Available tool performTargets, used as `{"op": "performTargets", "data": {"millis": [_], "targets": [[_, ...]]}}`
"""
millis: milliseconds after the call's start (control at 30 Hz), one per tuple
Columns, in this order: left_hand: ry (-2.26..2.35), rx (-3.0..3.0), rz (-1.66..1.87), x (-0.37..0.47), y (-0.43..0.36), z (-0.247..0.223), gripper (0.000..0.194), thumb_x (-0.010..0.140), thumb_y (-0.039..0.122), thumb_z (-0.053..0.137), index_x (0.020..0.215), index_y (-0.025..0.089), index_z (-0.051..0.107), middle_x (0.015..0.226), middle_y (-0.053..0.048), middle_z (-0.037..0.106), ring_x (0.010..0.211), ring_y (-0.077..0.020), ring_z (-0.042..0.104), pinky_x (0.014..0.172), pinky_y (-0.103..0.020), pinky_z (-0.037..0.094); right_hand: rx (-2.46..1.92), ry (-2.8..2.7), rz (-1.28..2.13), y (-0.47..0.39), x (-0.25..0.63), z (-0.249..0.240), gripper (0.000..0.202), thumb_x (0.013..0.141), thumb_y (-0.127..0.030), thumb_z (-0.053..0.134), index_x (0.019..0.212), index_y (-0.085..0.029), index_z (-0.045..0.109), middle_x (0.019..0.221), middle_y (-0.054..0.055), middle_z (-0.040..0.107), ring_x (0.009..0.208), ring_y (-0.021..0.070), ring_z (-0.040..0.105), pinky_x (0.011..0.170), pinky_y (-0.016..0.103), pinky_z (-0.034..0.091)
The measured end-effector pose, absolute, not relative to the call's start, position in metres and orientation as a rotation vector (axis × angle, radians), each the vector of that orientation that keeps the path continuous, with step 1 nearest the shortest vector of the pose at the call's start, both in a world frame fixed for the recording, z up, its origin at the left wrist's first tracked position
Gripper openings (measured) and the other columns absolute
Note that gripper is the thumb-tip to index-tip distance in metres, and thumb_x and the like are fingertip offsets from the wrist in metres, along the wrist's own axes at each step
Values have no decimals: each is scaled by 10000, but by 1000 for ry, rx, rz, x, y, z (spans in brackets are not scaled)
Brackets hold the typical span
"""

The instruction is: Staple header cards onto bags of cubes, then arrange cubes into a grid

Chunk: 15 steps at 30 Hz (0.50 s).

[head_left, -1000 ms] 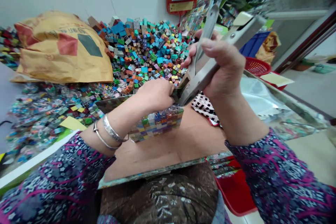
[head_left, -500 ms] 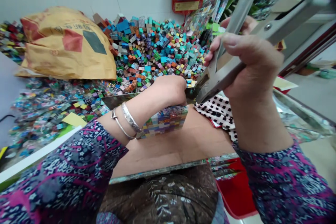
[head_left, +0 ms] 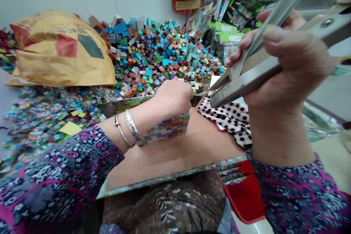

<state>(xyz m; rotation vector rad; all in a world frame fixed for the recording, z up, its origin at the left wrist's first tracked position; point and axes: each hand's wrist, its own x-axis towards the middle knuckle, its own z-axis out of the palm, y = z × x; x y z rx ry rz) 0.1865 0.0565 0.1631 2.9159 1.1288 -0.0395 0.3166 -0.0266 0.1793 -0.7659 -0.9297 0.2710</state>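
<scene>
My right hand (head_left: 293,55) is wrapped round a metal stapler-like tool (head_left: 255,76), whose jaws point down and left. My left hand (head_left: 175,97) is closed at the far side of a block wrapped in clear film (head_left: 167,129), made up of many small coloured pieces. A dark printed card (head_left: 117,106) stands behind the block, and its right end shows just past my left hand. My left fingers are turned away, so their exact hold is hidden. The block rests on a brown board (head_left: 153,161). A gap separates the tool's jaws from the card.
Small coloured blocks (head_left: 164,51) are heaped behind the board, beside a yellow sack (head_left: 65,51). A checkered cloth (head_left: 227,117) lies at the board's right. A red bin (head_left: 246,199) stands at lower right, and packaged items lean at the back right.
The tool's jaws have come away from the card's right end as my right hand moved right. My left hand stays by the block. The whole view has shifted slightly.
</scene>
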Motion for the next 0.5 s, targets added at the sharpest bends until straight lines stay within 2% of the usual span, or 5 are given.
{"op": "performTargets", "data": {"millis": [100, 200, 367, 500], "targets": [[1033, 3093, -124, 184, 62, 166, 238, 754, 301, 584, 912, 230, 746, 891, -105, 717, 873, -272, 646, 678, -334, 434, -742, -899, 311, -28, 318, 180, 155, 590, -302, 651, 743, -305, 672, 710, 3, 540, 602, 194, 493, 584, 374, 477], [953, 3092, -152, 173, 66, 173, 321, 747, 408, 603, 995, 240, 717, 869, -87, 709, 787, -257, 633, 605, -319, 403, -750, -901, 318, -29, 319, 180, 146, 583, -291, 656, 727, -309, 669, 716, -1, 556, 618, 198, 501, 596, 374, 487], [1150, 2972, -207, 155, 67, 181, 321, 758, 482, 565, 889, 241, 731, 662, -51, 641, 662, -227, 603, 557, -301, 363, -725, -906, 346, -29, 318, 179, 150, 602, -281, 652, 746, -305, 687, 718, 0, 554, 630, 197, 505, 607, 383, 480], [1221, 3003, -112, 155, 65, 173, 294, 758, 456, 549, 826, 234, 730, 676, -50, 642, 693, -229, 618, 570, -301, 357, -663, -891, 384, -25, 313, 179, 131, 609, -270, 643, 732, -285, 685, 704, 15, 537, 659, 212, 531, 601, 387, 458]]}}
